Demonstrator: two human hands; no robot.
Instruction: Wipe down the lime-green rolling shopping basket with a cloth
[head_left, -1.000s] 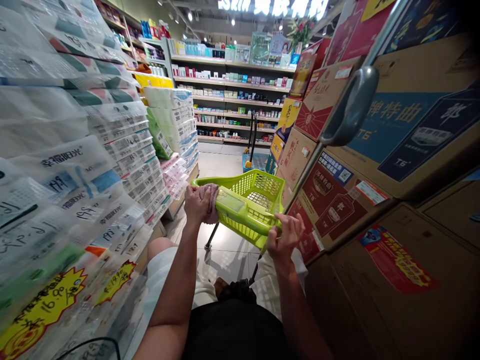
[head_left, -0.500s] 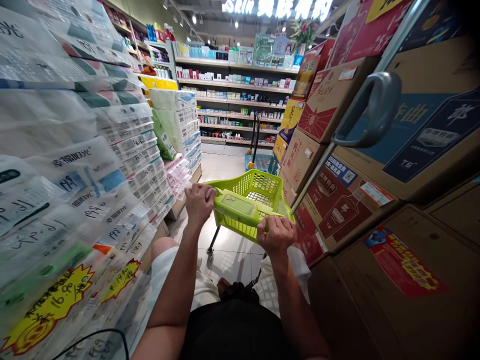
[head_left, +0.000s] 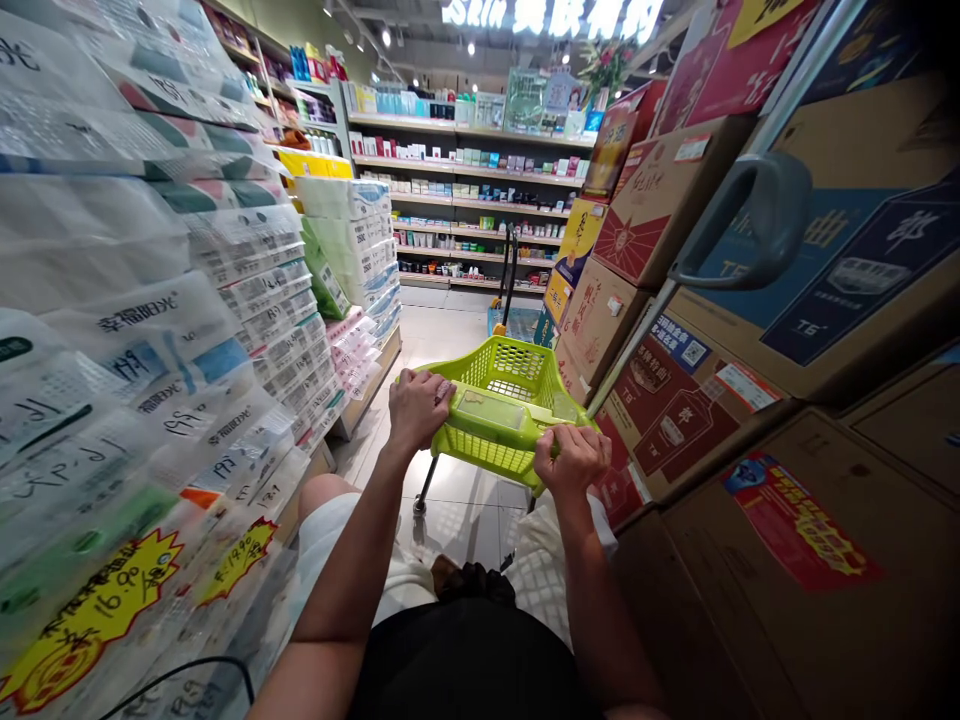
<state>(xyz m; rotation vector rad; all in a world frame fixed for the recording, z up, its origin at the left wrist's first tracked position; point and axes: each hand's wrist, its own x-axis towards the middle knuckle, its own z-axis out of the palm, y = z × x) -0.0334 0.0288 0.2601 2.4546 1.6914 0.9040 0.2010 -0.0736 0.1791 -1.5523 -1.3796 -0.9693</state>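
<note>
A lime-green plastic shopping cart [head_left: 517, 365] with a perforated basket stands at an angle in front of me. My left hand [head_left: 420, 408] is closed round the left end of its handlebar [head_left: 491, 415], knuckles up. Round the right end of the same bar wraps my right hand [head_left: 574, 458]. The bar's middle, with a clear panel, shows between the two hands. Both forearms reach forward over my knees. One thin cart leg with a caster [head_left: 420, 505] rests on the tiles; the other lower parts are largely hidden.
Stacked packs of tissue paper [head_left: 180, 400] line the left side. Cardboard cartons [head_left: 697, 400] rise on the right, with a grey-handled pole [head_left: 750, 220] leaning before them. Farther ahead are a blue trolley with a black handle [head_left: 510, 285] and shelves of boxed goods [head_left: 465, 185].
The cart's handlebar and both hands have shifted a little to the right, the left hand most visibly. Both grips on the bar stay the same.
</note>
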